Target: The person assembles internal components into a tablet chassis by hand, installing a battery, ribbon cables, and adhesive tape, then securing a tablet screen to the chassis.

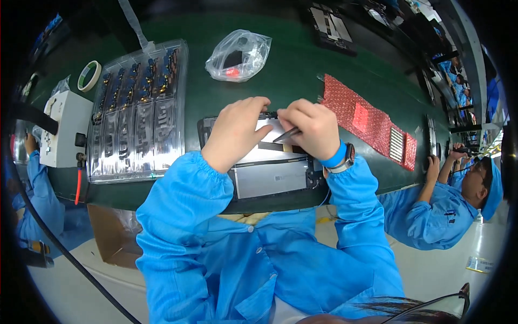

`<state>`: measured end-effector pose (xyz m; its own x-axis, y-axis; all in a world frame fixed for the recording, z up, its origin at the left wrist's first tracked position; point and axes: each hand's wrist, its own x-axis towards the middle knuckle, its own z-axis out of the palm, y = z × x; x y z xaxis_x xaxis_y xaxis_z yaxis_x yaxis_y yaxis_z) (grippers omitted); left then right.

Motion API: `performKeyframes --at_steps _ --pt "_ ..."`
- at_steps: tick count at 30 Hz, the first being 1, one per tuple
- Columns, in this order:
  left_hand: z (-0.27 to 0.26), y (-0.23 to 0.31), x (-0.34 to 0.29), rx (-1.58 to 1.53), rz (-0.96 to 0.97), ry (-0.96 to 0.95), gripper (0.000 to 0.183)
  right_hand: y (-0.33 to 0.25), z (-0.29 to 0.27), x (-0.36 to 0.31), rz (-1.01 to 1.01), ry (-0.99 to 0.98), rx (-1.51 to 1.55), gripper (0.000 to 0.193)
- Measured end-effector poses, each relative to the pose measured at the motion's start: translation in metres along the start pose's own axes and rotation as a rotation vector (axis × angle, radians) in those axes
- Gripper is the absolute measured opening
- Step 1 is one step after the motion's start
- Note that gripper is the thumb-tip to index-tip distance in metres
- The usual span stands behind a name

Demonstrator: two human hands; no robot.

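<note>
An opened tablet-like device (pixel 270 181) with silver panels and a dark frame lies on the green bench in front of me. My left hand (pixel 234 132) rests over its far left part, thumb stretched out and apart from the fingers, with nothing seen in it. Pinched in my right hand (pixel 310 128) is a dark, slim pointed tool (pixel 287 134), its tip angled down and left over the device's upper silver panel. Whether the tip touches the panel I cannot tell. The right fingers are at the device's far edge and hide part of it.
A clear tray (pixel 181 97) of small circuit parts stands left, beside a tape roll (pixel 89 75) and a white box-shaped unit (pixel 66 129). A clear bag (pixel 239 55) lies beyond my hands. Red bubble wrap (pixel 350 108) lies right. A co-worker (pixel 442 210) sits at right.
</note>
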<state>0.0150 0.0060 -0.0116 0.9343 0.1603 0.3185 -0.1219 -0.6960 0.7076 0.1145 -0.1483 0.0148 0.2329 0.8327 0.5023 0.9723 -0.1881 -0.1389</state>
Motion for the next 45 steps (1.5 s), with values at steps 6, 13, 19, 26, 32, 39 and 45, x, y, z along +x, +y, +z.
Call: performKeyframes --at_steps 6,13,19,26,32,39,45 --pt "-0.001 -0.002 -0.004 -0.080 -0.037 0.015 0.048 -0.003 0.010 -0.005 -0.067 -0.052 -0.077 0.018" --pt "-0.002 0.001 -0.005 -0.065 -0.029 0.041 0.050 -0.004 0.005 -0.003 -0.103 -0.014 -0.107 0.025" --pt "-0.003 0.001 -0.004 -0.025 -0.020 0.014 0.049 -0.004 0.009 -0.002 -0.107 -0.113 -0.119 0.023" --pt "-0.004 0.007 -0.005 0.028 0.010 0.005 0.052 -0.002 0.010 -0.002 -0.070 -0.128 -0.139 0.019" --pt "-0.007 0.015 -0.006 0.362 0.176 -0.037 0.053 0.012 -0.018 -0.007 0.108 -0.074 0.111 0.020" --pt "-0.008 0.029 -0.007 0.435 0.100 -0.120 0.047 0.074 -0.047 -0.057 0.354 -0.176 0.290 0.025" --pt "-0.012 0.030 -0.006 0.439 0.110 -0.144 0.044 0.060 -0.043 -0.065 0.273 -0.196 0.156 0.029"
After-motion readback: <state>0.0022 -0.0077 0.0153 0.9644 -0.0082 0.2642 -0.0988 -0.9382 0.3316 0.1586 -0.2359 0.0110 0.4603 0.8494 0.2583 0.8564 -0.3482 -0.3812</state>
